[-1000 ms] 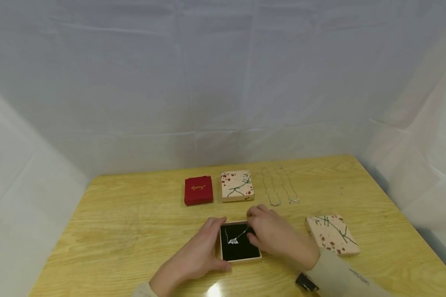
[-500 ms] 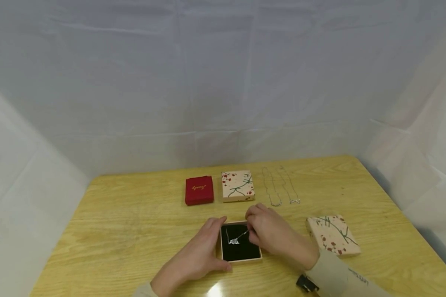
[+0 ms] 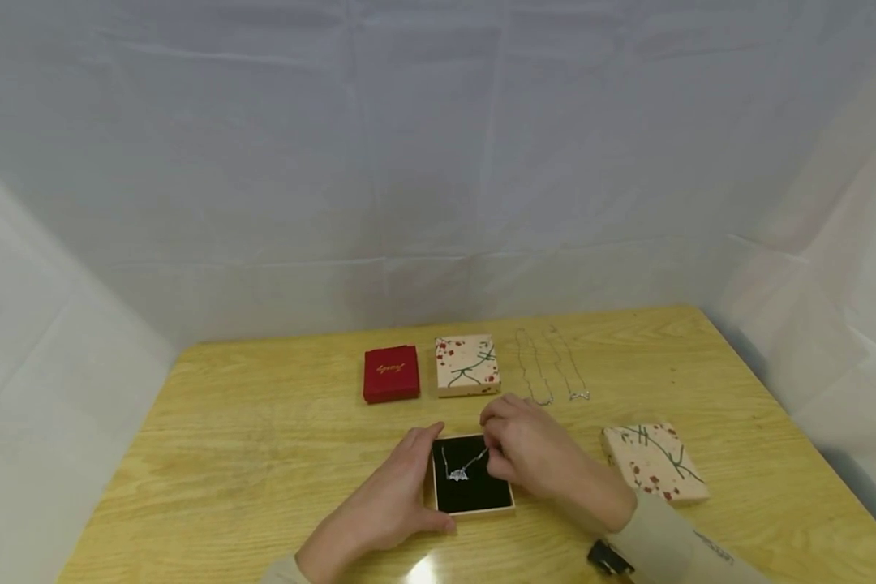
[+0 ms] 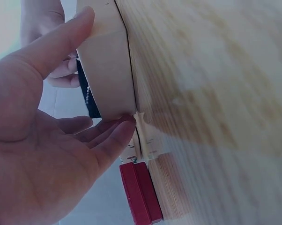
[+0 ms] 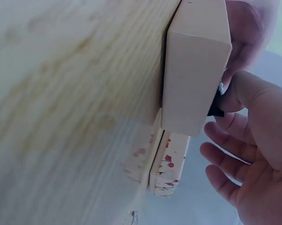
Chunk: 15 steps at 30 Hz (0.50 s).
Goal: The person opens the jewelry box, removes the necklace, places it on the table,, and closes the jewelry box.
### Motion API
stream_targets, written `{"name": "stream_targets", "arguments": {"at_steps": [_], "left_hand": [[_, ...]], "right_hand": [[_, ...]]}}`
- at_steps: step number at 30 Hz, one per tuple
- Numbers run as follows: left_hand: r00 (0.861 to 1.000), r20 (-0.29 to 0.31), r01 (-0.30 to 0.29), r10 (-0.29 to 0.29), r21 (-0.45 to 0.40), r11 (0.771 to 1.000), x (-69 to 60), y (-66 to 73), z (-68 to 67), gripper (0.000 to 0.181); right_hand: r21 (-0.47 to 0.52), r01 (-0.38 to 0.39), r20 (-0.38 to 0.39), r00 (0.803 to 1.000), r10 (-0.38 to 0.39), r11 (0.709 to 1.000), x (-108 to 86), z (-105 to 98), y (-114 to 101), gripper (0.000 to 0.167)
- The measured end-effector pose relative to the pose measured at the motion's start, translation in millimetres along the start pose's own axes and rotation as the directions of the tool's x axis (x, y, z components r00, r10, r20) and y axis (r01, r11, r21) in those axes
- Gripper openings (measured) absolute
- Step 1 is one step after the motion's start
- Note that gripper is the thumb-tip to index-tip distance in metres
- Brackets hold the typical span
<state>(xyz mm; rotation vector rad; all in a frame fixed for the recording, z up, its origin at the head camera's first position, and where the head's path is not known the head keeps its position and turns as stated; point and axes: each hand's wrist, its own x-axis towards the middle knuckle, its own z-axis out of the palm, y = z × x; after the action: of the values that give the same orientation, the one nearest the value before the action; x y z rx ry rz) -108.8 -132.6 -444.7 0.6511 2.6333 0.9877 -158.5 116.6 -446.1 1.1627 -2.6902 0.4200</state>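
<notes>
An open square jewelry box sits on the table in front of me. In it lies a black pad, whose edge stands above the rim in the left wrist view. A silver necklace with a pendant lies across the pad, its chain running right. My left hand grips the box's left side, thumb at the near corner and fingers at the far one. At the pad's upper right, my right hand pinches the chain with thumb and forefinger; the pad's corner shows by those fingertips. The chain's end is hidden.
Behind the open box stand a red box and a flowered box. Two more necklaces are laid out on the wooden table. A flowered lid lies beside my right forearm. White cloth hangs behind.
My right hand has shifted slightly up and its fingers have moved a little at the pad's corner. The left hand, box and pendant stay nearly in place.
</notes>
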Motion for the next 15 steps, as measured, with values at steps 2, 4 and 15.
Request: {"name": "stream_targets", "arguments": {"at_steps": [2,4,15], "left_hand": [[1.000,0.000,0.005,-0.005,-0.006,1.000,-0.2,-0.2,-0.1,0.120],[1.000,0.000,0.007,-0.007,-0.010,1.000,-0.5,-0.4,0.0,0.121],[1.000,-0.005,0.007,-0.007,-0.037,0.999,-0.5,-0.3,0.8,0.120]], "right_hand": [[0.015,0.006,-0.001,1.000,-0.006,1.000,-0.5,-2,0,0.012],[0.034,0.003,0.005,1.000,-0.003,0.999,-1.4,-4,-1,0.009],[0.388,-0.179,0.142,0.981,0.134,0.904,-11.9,-22,-2,0.007]]}}
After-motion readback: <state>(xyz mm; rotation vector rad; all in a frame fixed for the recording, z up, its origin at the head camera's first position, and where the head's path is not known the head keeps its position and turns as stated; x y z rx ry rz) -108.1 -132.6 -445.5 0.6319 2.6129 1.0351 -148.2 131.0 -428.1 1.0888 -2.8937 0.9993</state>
